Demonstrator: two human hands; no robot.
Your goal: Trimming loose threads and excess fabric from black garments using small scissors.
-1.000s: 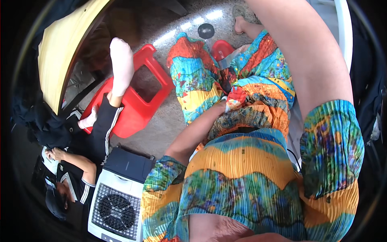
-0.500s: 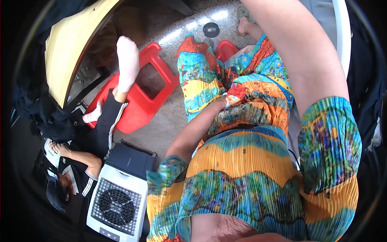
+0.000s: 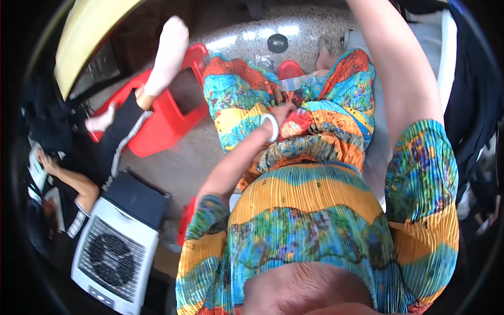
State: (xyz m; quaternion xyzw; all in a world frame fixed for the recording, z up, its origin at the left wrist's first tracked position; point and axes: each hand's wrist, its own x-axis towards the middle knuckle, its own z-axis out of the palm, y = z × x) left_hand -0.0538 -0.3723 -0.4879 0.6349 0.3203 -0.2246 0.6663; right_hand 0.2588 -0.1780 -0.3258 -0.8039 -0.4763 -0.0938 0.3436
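My left hand [image 3: 284, 111] rests in my lap, low between the thighs, with a white bangle [image 3: 272, 127] round its wrist. Beside its fingers lies a bunched red patterned cloth [image 3: 296, 124]; whether the fingers hold it is hidden. Under and around the hand spread the bright, multicoloured pleated trousers [image 3: 336, 123]. My right forearm [image 3: 399, 63] stretches up past the top edge, so the right hand is outside the picture.
To the left, another person's light-socked foot [image 3: 170, 50] is raised over a red plastic stool [image 3: 157, 131]. An air cooler [image 3: 118, 239] stands nearby. A round black object [image 3: 277, 43] lies on the speckled floor [image 3: 310, 31]. A pale table edge [image 3: 89, 42] curves at the upper left.
My view has shifted, so the stool and cooler sit further left. The left hand has moved slightly forward past the red cloth, and the bangle now shows. The right arm stays stretched out.
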